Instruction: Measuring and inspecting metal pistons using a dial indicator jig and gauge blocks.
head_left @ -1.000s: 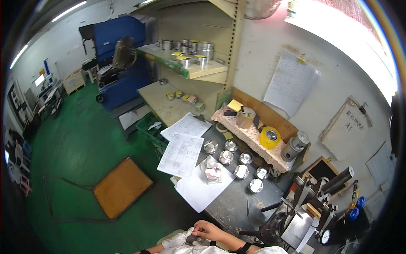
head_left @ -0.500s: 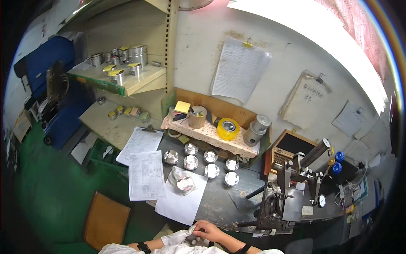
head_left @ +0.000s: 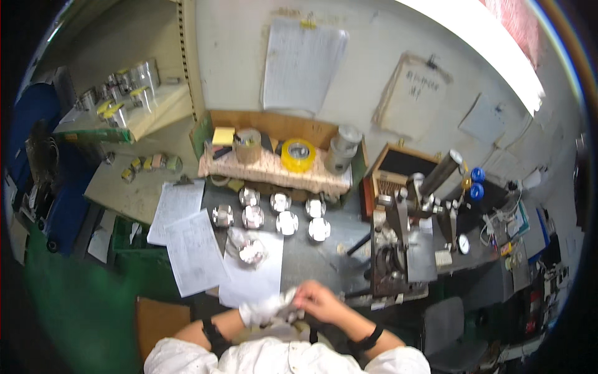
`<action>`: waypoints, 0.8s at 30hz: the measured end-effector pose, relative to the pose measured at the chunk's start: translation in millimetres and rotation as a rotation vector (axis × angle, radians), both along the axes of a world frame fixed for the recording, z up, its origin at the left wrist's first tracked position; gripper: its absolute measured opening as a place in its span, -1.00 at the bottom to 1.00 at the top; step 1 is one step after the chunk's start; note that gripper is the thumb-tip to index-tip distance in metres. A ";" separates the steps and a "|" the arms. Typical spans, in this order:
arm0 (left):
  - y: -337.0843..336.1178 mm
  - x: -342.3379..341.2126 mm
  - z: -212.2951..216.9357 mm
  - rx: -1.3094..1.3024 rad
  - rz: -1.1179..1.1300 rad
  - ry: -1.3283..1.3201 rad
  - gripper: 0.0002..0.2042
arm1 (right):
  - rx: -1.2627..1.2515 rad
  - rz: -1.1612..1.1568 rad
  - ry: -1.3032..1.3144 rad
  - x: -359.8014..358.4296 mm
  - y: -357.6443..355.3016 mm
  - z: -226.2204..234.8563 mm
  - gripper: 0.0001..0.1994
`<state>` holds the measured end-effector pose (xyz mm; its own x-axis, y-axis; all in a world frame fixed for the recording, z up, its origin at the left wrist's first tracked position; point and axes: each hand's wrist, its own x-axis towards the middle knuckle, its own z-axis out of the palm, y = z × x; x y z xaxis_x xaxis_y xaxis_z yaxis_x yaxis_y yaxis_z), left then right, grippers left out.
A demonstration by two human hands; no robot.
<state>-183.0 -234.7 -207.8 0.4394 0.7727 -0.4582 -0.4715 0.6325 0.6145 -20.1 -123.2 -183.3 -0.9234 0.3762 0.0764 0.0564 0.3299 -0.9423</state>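
My left hand (head_left: 265, 311) wears a white glove and is held in front of my body at the near edge of the bench. My bare right hand (head_left: 319, 302) meets it, its fingers bent and pinching the glove at the fingertips. Blur and the right hand hide the left fingers. Beyond my hands, one shiny metal piston (head_left: 251, 252) in a clear plastic bag lies on a white sheet (head_left: 249, 287). Several more bare pistons (head_left: 287, 223) stand behind it in two rough rows.
Printed sheets (head_left: 197, 252) overlap at the left. A box shelf (head_left: 274, 177) behind the pistons bears a tape roll (head_left: 298, 156) and a cup of pens (head_left: 248, 147). On the right stands a metal gauge fixture (head_left: 398, 249). A brown chair (head_left: 163, 324) is at lower left.
My view has shifted to the right and down, so the bench appears further left. Both hands have risen further into view, still together at the glove.
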 end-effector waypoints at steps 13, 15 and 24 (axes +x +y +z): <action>34.7 -11.9 150.2 0.160 0.114 0.303 -0.56 | -0.226 -0.171 0.277 -10.5 29.8 100.9 -0.89; 32.7 -10.0 150.2 0.102 0.109 0.288 -0.56 | -0.240 -0.172 0.289 -8.8 29.3 102.2 -0.89; 31.8 -10.8 121.9 1.087 0.176 0.885 -0.58 | -0.208 -0.151 0.241 -9.2 38.6 104.0 -0.89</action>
<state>-193.8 -202.9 -85.9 0.1867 0.9275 0.3237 0.2993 -0.3675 0.8805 -29.3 -84.6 -79.3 -0.8208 0.5377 0.1928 -0.1424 0.1344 -0.9806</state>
